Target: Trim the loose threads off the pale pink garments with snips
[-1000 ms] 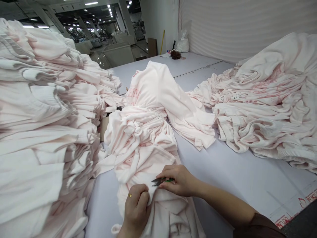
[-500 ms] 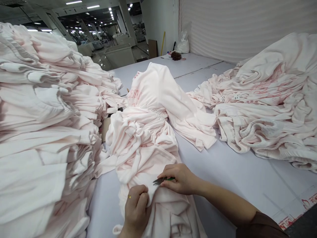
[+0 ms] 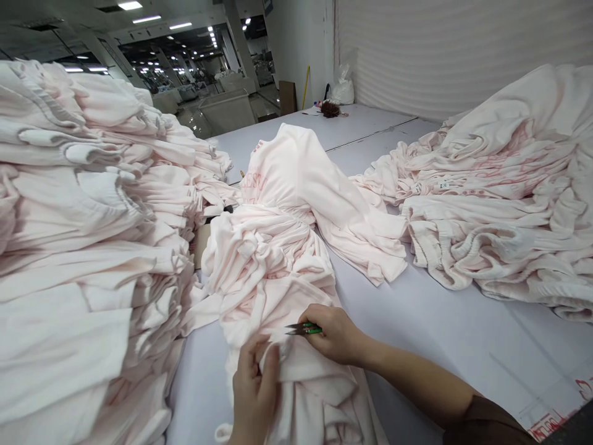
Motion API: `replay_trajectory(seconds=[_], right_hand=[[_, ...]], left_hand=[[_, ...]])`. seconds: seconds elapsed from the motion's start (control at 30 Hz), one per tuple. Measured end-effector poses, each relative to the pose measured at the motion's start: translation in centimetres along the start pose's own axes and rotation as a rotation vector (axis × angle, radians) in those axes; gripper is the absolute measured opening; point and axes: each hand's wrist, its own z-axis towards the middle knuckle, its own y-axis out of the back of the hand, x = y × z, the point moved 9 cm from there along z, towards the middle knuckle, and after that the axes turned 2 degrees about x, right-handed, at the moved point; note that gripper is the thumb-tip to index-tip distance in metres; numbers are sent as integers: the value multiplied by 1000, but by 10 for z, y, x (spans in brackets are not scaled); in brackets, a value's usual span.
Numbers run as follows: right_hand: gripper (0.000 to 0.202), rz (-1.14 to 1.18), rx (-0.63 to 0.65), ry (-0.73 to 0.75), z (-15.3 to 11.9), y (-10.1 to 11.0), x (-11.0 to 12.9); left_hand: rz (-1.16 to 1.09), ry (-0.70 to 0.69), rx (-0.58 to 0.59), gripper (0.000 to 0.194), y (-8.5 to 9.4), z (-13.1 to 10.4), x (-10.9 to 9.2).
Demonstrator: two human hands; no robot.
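Pale pink fabric of a garment (image 3: 319,364) lies bunched at the near middle of the table. My left hand (image 3: 256,377) pinches a fold of it between thumb and fingers. Just right of that fold, my right hand (image 3: 334,334) is wrapped round small thread snips (image 3: 304,329) with green on the handles. Their dark blades are slightly parted and point left, near the raised fold. Beyond the hands, the rest of the garment (image 3: 296,167) spreads out, with red lettering and a long sleeve toward the right.
A tall stack of pale pink garments (image 3: 69,216) rises at the left. Another heap (image 3: 500,216) covers the right side of the table (image 3: 417,334). A white plastic bag (image 3: 343,88) and a reddish-brown bundle (image 3: 330,110) sit at the far edge.
My left hand has turned and loosened from a fist into a pinch on the fabric. The snips have risen slightly, and their blades and green handles show more clearly.
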Motion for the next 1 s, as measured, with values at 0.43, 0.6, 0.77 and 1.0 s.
replay_trajectory(seconds=[0.43,0.6,0.77,1.0], right_hand=[[19,-7,7,87,5,2,9],[18,-3,2,82,7,3,9],[19,-9,13,101,10,1,10],[20,-190,-131,179,-1,15,18]], left_hand=[[-591,622,107,58,-22,-3,44],[-552,586,132,47,-23,-1,46],[-475,589,111,50,-19,-1,50],[-625,675,75,51,-23,-2,47]])
